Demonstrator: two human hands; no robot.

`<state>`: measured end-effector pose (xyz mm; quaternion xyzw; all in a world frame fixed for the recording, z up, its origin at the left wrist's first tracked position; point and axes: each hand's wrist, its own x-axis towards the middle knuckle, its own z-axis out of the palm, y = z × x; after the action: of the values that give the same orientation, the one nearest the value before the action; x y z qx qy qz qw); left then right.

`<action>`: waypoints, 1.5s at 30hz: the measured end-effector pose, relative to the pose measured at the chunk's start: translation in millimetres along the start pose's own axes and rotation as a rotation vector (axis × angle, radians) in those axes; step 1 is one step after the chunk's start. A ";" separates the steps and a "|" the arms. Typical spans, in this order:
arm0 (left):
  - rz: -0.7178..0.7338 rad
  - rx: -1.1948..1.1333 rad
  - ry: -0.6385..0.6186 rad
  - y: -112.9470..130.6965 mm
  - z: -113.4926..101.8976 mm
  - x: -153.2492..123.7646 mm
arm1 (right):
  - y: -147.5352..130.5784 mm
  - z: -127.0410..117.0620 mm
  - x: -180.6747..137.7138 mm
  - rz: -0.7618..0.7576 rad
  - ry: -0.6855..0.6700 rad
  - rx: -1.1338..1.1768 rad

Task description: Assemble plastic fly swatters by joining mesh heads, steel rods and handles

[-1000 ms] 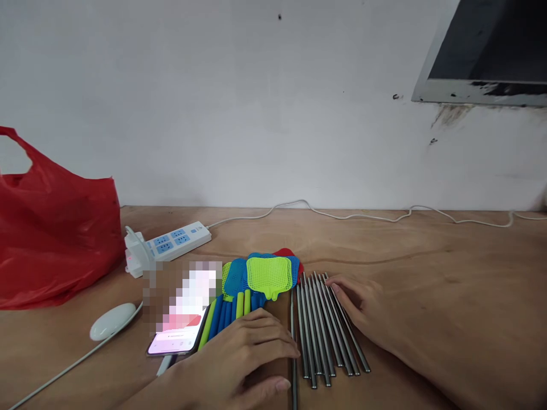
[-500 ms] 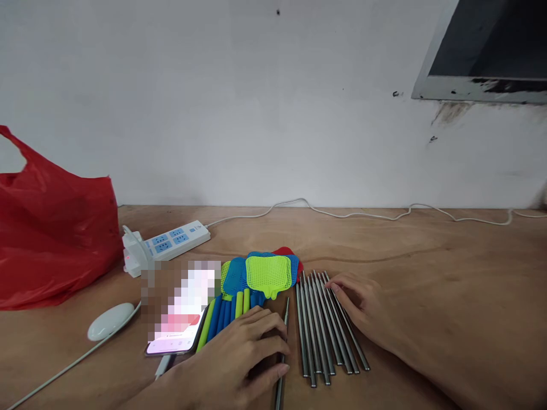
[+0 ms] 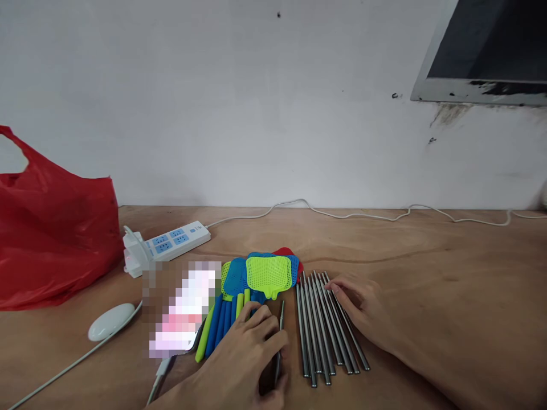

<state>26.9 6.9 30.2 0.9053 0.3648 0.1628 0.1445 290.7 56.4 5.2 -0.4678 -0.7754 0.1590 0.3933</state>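
Observation:
My left hand (image 3: 252, 353) is curled round a single metal rod (image 3: 281, 319), whose thin tip shows beyond the fingers; its lower part is mostly hidden. Left of that hand lie several blue and lime-green handle tubes (image 3: 220, 319), partly covered by it. My right hand (image 3: 356, 296) rests on the table with fingers loosely apart, the fingertips touching the upper part of a row of metal rods (image 3: 316, 324). Behind both hands sits a pile of mesh fly swatter heads (image 3: 269, 272) in lime-green, blue and red, overlapping one another.
A phone with a blurred screen (image 3: 186, 313) lies at left, beside a white oval device (image 3: 111, 322) with a cable. Farther back are a white power strip (image 3: 179, 239) and a red plastic bag (image 3: 55, 233). A thin cable (image 3: 350, 215) runs along the wall.
My left hand has closed round the single rod and shifted it slightly left and towards me. My right hand and the row of rods have stayed put.

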 end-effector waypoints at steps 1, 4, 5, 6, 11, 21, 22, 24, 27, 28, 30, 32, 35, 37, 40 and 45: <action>-0.004 0.001 0.014 0.7 1.7 -0.4 | -0.5 0.1 0.1 0.002 0.002 -0.002; -0.031 -0.009 0.041 2.6 5.8 -1.5 | 0.1 0.9 -0.4 0.004 -0.002 -0.006; -0.037 -0.015 0.041 3.3 6.7 -1.6 | 1.0 1.5 -0.7 0.004 0.000 -0.003; -0.042 -0.019 0.038 3.8 7.4 -1.6 | 2.0 2.1 -1.0 0.003 0.004 0.001; -0.064 -0.025 0.058 2.4 9.0 -0.8 | 4.8 4.2 -2.4 -0.014 0.023 0.030; -0.084 -0.031 0.187 -3.8 13.6 -5.7 | 2.0 1.6 -2.0 -0.010 0.047 0.044; -0.094 -0.053 0.194 -4.4 11.8 -6.0 | 1.9 1.2 -2.0 -0.006 0.048 0.049; -0.119 -0.097 0.209 -5.5 6.2 -6.5 | 1.7 0.4 -1.9 0.000 0.055 0.059; -0.144 -0.166 0.228 -6.7 -3.5 -7.0 | 0.8 -0.7 -1.5 0.011 0.085 0.081; -0.144 -0.197 0.238 -6.9 -5.9 -7.0 | 0.4 -1.0 -1.5 0.023 0.096 0.097; -0.150 -0.266 0.256 -6.6 -8.3 -6.9 | -0.9 -1.5 -1.7 0.074 0.090 0.165; -0.148 -0.324 0.267 -5.9 -7.4 -6.7 | -3.1 -1.5 -2.3 0.161 0.012 0.305; -0.144 -0.363 0.257 -4.9 -2.1 -6.3 | -8.9 0.8 -3.8 0.303 -0.226 0.591; -0.140 -0.378 0.252 -4.5 1.6 -6.0 | -13.8 4.2 -5.2 0.358 -0.375 0.751; -0.139 -0.396 0.245 -3.9 5.4 -5.9 | -19.6 9.4 -7.4 0.389 -0.451 0.920; -0.150 -0.411 0.228 -4.5 8.5 -6.4 | -20.0 7.6 -9.4 0.389 -0.392 1.069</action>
<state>23.2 4.3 19.6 0.8031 0.4042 0.3234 0.2951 275.4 39.1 8.3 -0.3004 -0.5461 0.6793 0.3873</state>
